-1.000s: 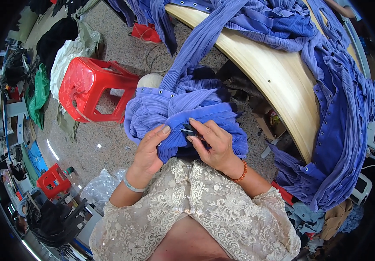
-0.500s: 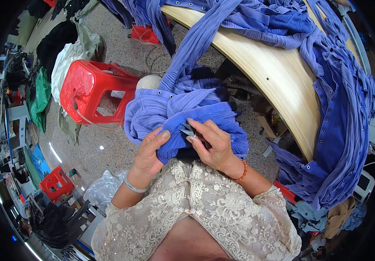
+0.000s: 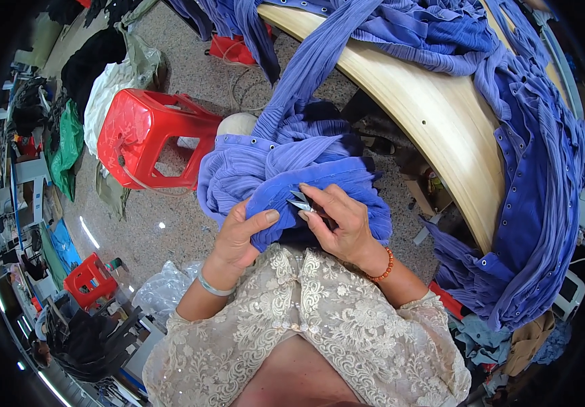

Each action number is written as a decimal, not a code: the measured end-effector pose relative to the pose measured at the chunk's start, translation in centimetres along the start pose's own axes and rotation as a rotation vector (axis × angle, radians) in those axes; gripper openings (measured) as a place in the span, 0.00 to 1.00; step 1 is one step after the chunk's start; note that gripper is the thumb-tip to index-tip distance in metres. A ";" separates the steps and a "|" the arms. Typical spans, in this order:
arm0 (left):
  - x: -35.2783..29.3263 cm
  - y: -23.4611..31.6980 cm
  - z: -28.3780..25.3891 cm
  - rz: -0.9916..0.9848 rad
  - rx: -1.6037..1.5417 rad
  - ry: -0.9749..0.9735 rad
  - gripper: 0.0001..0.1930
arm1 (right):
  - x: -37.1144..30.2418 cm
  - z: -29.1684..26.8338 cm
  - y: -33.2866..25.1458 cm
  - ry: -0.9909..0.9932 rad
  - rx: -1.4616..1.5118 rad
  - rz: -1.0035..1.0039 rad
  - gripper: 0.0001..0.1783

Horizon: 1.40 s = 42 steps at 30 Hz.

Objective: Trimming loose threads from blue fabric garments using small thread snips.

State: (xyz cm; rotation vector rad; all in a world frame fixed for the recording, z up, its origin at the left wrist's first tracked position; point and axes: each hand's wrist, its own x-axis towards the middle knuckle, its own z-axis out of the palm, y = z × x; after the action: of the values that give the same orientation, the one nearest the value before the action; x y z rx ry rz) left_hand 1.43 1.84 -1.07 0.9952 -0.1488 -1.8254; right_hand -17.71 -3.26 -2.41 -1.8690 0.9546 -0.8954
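As a blue garment (image 3: pixel 228 169) lies bunched before the torso (image 3: pixel 347 312), snips (image 3: pixel 302 205) point across it

The left hand (image 3: pixel 239 237) pinches its fabric; the right hand (image 3: pixel 343 224) grips the snips, blades parted. Rightward, a curved desk (image 3: pixel 435 136) carries more blue cloth (image 3: pixel 543 183); leftward stands a red stool (image 3: pixel 126 129).

The ribbed violet-blue cloth garment (image 3: pixel 238 169) looks matt; the small pointed metal snips (image 3: pixel 300 203) have smooth, shiny blades. The pale curved wooden counter (image 3: pixel 435 112) is smooth, faintly lustrous; the square red plastic stool (image 3: pixel 126 122) is glossy.
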 end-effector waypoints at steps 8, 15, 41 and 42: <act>0.0 0.0 0.2 -0.005 0.021 -0.005 0.16 | 0.0 0.2 0.0 0.027 -0.055 -0.007 0.23; 0.1 -0.2 0.1 0.001 0.041 0.014 0.15 | 0.2 0.3 -0.2 0.040 -0.062 0.011 0.22; 0.2 -0.6 0.2 0.046 0.155 0.046 0.14 | 0.4 0.3 -0.1 0.079 -0.211 -0.038 0.23; 0.2 -0.6 0.3 0.046 0.156 0.044 0.14 | 0.4 0.3 -0.1 0.084 -0.194 -0.018 0.23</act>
State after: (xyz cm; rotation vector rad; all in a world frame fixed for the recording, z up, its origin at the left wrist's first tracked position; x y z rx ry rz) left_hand 0.84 1.87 -1.30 1.1304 -0.2882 -1.7688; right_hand -17.29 -3.45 -2.35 -2.0186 1.1110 -0.9260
